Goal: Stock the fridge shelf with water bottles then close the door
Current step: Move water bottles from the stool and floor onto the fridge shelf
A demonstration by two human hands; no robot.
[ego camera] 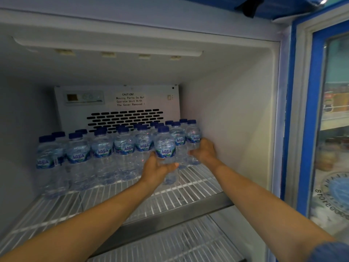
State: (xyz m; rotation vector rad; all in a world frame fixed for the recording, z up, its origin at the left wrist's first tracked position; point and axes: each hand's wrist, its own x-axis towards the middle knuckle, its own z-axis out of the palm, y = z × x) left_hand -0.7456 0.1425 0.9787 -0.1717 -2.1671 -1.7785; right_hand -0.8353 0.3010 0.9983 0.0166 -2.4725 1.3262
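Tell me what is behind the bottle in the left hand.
Behind the bottle held by the left hand stand more blue-capped bottles, then the vented back panel. How many bottles it covers cannot be seen.

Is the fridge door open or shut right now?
Open. The blue-framed glass door stands swung out at the right, and both arms reach inside to the wire shelf.

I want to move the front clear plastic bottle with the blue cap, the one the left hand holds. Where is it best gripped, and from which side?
Grip the clear plastic bottle with the blue cap around its lower body, below the blue label, coming from the open front. It stands upright on the white wire shelf, neighbours crowd behind and left, and the left hand already wraps there.
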